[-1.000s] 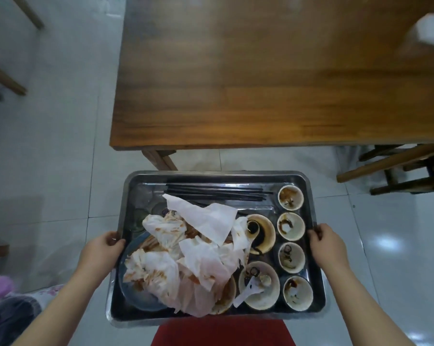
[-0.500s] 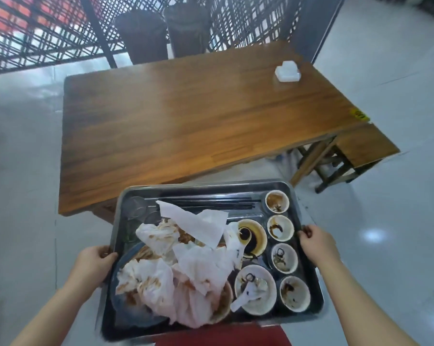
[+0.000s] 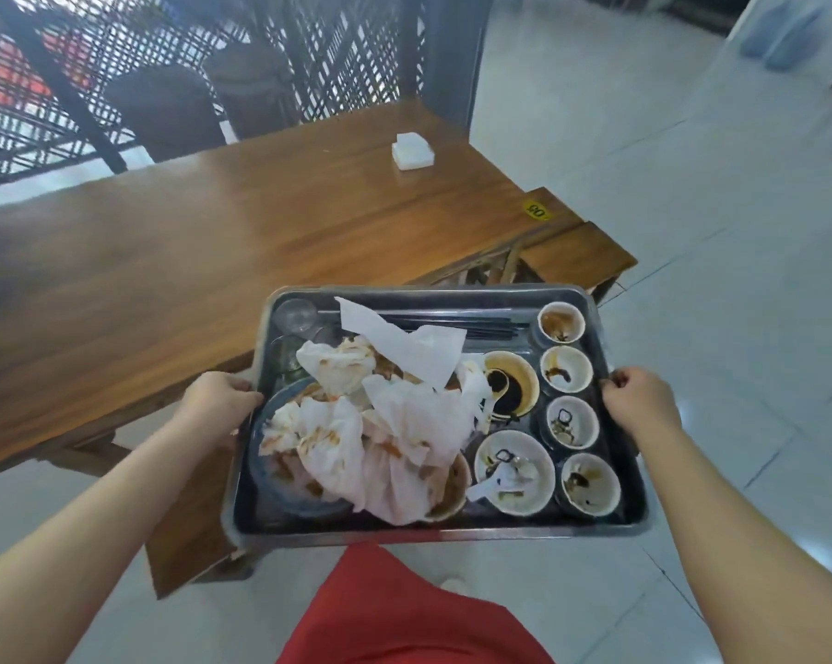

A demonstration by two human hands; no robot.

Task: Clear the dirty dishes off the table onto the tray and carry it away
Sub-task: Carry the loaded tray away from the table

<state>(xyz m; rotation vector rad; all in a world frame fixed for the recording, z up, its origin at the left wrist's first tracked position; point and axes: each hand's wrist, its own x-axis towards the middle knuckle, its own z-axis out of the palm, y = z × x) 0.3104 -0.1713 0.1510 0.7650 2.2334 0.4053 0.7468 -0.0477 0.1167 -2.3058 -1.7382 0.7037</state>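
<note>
I hold a metal tray (image 3: 442, 531) in the air in front of me, off the wooden table (image 3: 174, 280). My left hand (image 3: 215, 400) grips its left rim and my right hand (image 3: 636, 400) grips its right rim. On the tray lie crumpled soiled napkins (image 3: 380, 424) heaped over a dark plate (image 3: 280, 491), black chopsticks (image 3: 490, 324), a sauce-stained bowl (image 3: 512, 383), a white bowl (image 3: 514, 472) with a spoon, and several small dirty cups (image 3: 567, 369) in a row along the right side. A clear glass (image 3: 296, 314) stands at the tray's far left corner.
A white napkin box (image 3: 413, 151) sits on the table's far right part. Wooden benches stand at the table's right end (image 3: 576, 256) and under its near edge (image 3: 189, 543). A dark lattice screen (image 3: 308, 55) and dark chairs (image 3: 165, 112) lie beyond. Tiled floor (image 3: 715, 232) stretches right.
The tray has stayed in both hands while I turned and stepped back; the table has slid left and away, and its far end, the screen and the open floor have come into sight.
</note>
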